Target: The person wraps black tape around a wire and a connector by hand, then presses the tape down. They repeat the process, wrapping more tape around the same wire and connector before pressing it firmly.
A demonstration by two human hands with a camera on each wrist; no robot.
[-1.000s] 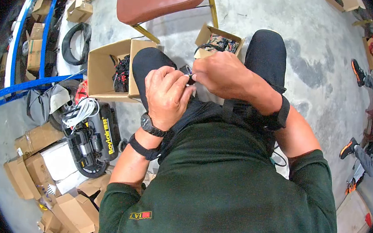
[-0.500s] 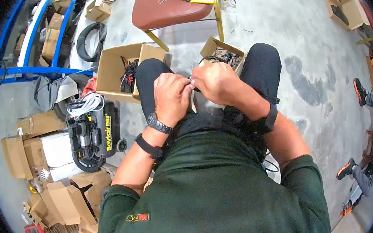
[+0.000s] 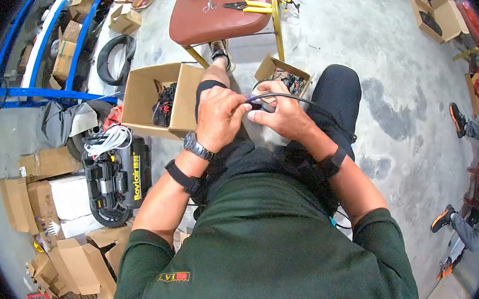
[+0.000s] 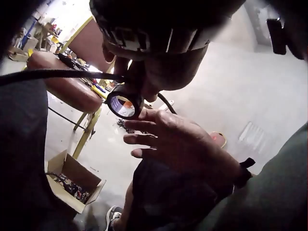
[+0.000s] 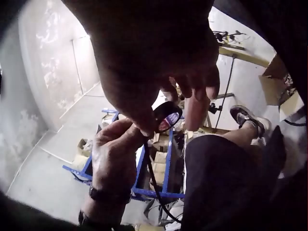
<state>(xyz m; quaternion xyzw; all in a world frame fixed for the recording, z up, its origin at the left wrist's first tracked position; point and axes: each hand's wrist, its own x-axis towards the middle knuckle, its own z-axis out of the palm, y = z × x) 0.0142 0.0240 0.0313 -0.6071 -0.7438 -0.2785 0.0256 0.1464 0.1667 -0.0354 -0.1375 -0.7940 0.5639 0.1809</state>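
Observation:
In the head view, the left hand (image 3: 218, 117) pinches a thin black cable (image 3: 296, 98), which arcs over the right hand (image 3: 288, 118). A black tape roll (image 4: 124, 105) with a pale printed core shows in the left wrist view, beside the left hand (image 4: 166, 60). There, the right hand (image 4: 180, 139) has its thumb side against the roll and its other fingers spread. From the right wrist, the roll (image 5: 168, 117) lies between the right hand's thumb and fingers, close to the left fingertips. The hands nearly meet; the exact contact is partly hidden.
A brown-seated chair (image 3: 220, 21) bears yellow-handled pliers (image 3: 248, 6) and scissors. Open cardboard boxes (image 3: 141, 97) with dark parts flank the knees. A black compressor (image 3: 136, 177) stands left, near blue shelving (image 3: 43, 94). Another person's legs (image 3: 465, 229) are at right.
The right hand has turned and its fingers have spread apart, with the cable now arching over it. The left knee has shifted, exposing a shin and shoe under the chair.

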